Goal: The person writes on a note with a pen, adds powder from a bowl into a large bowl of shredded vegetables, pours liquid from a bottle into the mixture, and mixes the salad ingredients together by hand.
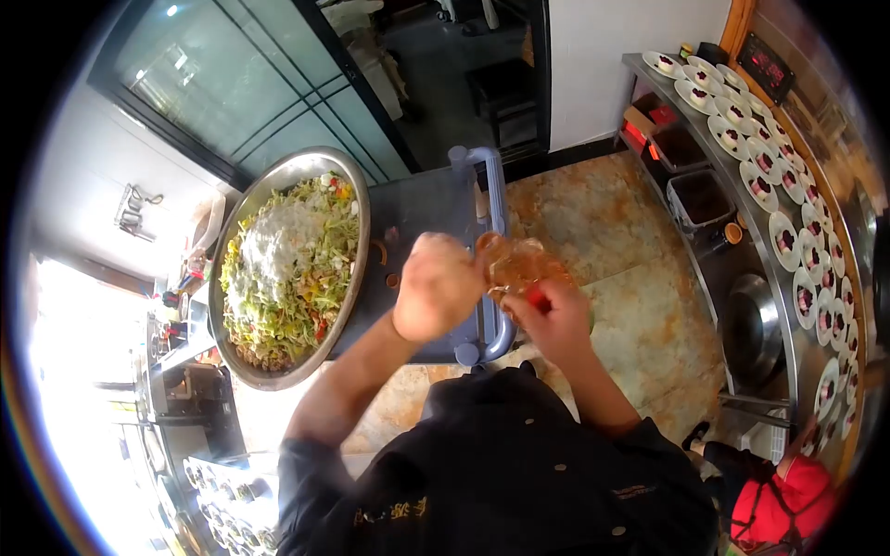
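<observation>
Floor [640, 334] lies right of the cart [422, 204]. Bowl [287, 169]: cart's left end. Amber container [527, 262]: above cart's handle end, gripped by right hand [556, 324]. Left hand [436, 287]: curled beside it; cannot tell whether gripping.

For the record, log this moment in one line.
Left hand: blurred, grip unclear | right hand: at red piece, clear amber container | metal bowl: green mix, white topping

Cart [413, 199] blocked at left by a metal bowl [301, 166], passage left open across the cart's far middle, nearer space obstructed by the left hand [438, 289], right edge barred by a blue handle [496, 190], tiled floor [640, 324] left open beyond.
</observation>
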Motion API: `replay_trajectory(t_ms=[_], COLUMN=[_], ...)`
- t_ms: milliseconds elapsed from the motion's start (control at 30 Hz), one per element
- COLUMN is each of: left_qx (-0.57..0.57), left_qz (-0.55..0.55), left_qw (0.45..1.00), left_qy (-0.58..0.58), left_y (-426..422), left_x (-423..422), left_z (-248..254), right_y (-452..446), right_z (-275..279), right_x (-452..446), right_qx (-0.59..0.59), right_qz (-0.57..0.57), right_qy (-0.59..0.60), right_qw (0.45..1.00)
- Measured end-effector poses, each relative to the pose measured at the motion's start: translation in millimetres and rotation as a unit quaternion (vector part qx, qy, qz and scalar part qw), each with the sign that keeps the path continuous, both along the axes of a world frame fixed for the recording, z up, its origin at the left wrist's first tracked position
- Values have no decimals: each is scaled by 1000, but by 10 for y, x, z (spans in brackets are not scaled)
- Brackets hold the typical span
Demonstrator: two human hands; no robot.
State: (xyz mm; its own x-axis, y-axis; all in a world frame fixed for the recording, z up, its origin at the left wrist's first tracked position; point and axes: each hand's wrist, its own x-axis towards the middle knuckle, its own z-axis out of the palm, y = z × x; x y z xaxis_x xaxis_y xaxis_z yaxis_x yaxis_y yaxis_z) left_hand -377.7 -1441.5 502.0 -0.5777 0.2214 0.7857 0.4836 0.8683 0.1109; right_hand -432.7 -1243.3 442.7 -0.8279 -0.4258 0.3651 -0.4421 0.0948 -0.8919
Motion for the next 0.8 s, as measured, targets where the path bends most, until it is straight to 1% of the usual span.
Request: replay_trajectory(t_ms=[33,67,100,133,200,233,267,300,333,367,433,500,533,567,600,633,733,767,800], left_qx=[137,270,360,370,388,355,262,166,68,68,69,261,352,472,584,685,794,813,830], left_qz=[32,61,87,137,235,222,221,221,218,237,261,211,180,151,115,73,16,-32,-46], left_qw=[990,961,928,913,864,877,905,922,929,907,861,873,866,820,759,685,578,543,520], left_qy=[-5,-8,-47,-106,-216,-235,-252,-270,-292,-341,-432,-354,-305,-287,-264,-237,-189,-206,-197], left_y=[44,33,-49,-111,-248,-356,-525,-727,-856,-843,-808,-880,-975,-1131,-1338,-1547,-2199,-2455,-2687], left_x=[130,220,318,389,519,584,647,736,855,931,967,1110,1184,1229,1267,1311,1423,1454,1466], left_z=[-52,-90,-126,-178,-341,-575,-1013,-1531,-1784,-1736,-1404,-843,-624,-482,-352,-271,-124,-159,-186], right_y=[22,27,60,102,151,143,130,112,130,115,-1,-196,-350,-525,-723,-958,-1783,-2079,-2373], right_z=[-45,-102,-156,-159,-59,-7,43,85,115,245,569,883,1033,1187,1346,1519,2000,2090,2159], right_x=[-55,-122,-171,-181,-172,-180,-180,-180,-209,-237,-228,-208,-191,-184,-163,-130,103,191,297], right_qx=[1,1,-42,-20,21,16,10,4,29,64,110,136,141,146,151,175,259,284,309], right_qz=[-6,-13,21,28,49,59,72,88,101,116,142,165,193,220,245,272,311,328,343], right_qy=[-34,-66,-108,-82,-26,-27,-29,-33,-45,-13,43,90,112,133,155,170,209,233,258], right_qw=[999,998,993,996,998,998,997,996,993,991,983,973,965,955,945,931,890,871,849])
